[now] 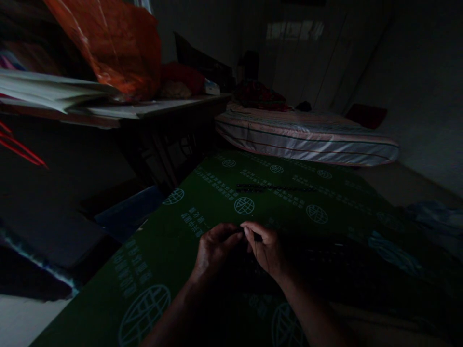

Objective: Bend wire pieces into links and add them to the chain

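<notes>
My left hand [216, 246] and my right hand [265, 245] meet above a green printed sheet [206, 202]. Both have thumb and fingers pinched together, the fingertips almost touching. Whatever small dark thing sits between them is too dim to make out. Beneath and to the right of the hands spreads a black mass [325, 260] with faint glints, its kind hidden by the darkness. Farther off, a line of small black pieces [275, 188] lies in rows on the sheet.
A teal cloth [394, 253] lies at the right. Beyond the sheet is a striped mattress [307, 137]. On the left, a desk [173, 103] bears an orange plastic bag [119, 48] and papers [47, 89]. A blue bin-like thing [130, 212] stands below it.
</notes>
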The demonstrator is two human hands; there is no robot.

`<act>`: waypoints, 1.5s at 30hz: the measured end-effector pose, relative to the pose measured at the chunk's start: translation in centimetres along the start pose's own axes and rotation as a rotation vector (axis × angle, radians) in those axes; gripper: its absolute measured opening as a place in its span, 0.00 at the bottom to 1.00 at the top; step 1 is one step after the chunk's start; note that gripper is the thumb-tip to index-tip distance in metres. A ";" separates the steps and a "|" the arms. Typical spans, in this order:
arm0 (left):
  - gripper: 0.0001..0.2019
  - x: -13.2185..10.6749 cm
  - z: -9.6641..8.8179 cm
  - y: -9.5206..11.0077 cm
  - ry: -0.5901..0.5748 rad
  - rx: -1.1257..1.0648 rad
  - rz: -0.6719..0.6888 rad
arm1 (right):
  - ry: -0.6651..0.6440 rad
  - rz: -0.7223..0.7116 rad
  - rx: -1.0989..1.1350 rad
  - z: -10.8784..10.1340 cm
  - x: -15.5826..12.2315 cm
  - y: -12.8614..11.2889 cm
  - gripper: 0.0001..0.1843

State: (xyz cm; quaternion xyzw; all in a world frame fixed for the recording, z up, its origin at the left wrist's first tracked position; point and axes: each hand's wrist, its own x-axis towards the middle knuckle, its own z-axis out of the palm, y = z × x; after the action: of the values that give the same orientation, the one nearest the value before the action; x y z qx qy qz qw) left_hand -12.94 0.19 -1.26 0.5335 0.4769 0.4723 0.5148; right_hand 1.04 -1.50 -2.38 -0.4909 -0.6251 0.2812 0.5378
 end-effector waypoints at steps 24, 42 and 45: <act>0.08 -0.1 -0.4 0.3 0.013 -0.030 -0.036 | -0.066 -0.159 -0.101 0.3 -0.2 0.6 0.13; 0.11 -0.6 -0.4 0.9 0.040 0.068 0.035 | -0.150 -0.194 -0.317 -1.0 0.3 0.5 0.14; 0.12 -0.4 -1.2 1.5 0.103 0.051 0.048 | -0.060 -0.129 -0.373 -2.7 2.0 1.6 0.12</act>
State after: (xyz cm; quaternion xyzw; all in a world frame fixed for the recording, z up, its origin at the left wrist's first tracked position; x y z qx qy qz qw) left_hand -14.12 -0.14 0.26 0.5326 0.5016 0.4990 0.4644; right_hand 4.22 0.47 -2.26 -0.5323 -0.7124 0.1399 0.4353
